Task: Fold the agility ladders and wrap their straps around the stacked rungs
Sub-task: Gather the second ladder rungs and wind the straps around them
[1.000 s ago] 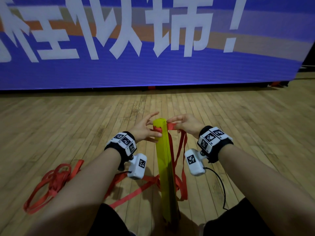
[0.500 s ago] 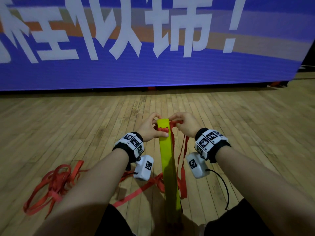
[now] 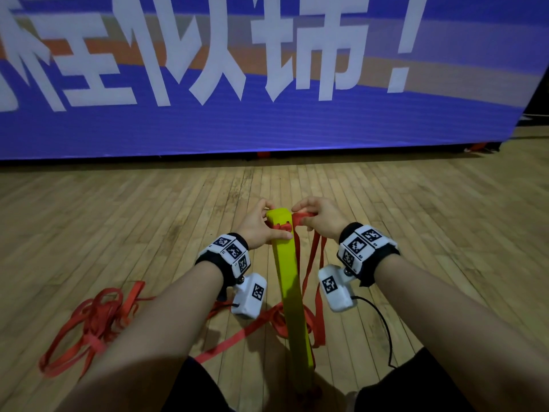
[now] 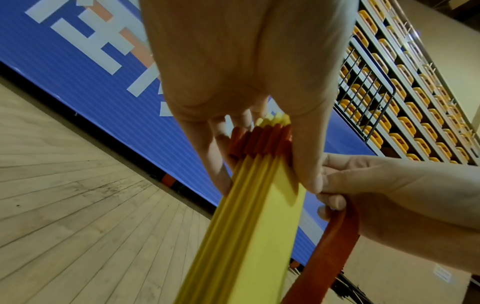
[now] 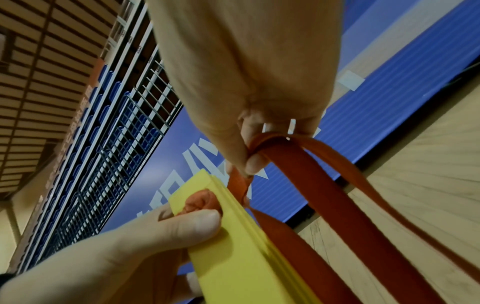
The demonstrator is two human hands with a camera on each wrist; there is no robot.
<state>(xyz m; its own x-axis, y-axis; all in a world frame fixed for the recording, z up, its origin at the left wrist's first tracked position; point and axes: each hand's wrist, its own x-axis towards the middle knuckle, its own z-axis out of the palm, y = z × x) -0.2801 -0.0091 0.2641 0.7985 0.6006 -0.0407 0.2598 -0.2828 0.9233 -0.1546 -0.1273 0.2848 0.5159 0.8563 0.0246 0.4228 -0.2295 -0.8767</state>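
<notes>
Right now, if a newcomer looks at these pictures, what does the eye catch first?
First the yellow stacked rungs, standing up from the wooden floor in the middle, the left hand gripping their top. Beside it the right hand pinches a red strap whose loops hang down. Behind stands a huge blue banner with white characters, and more red strap lies heaped at left.

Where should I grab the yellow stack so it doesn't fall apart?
Probably pinch the stacked rungs near the far end, from the left, thumb on top, as the left hand does. The flat rungs are held there by red strap.
</notes>
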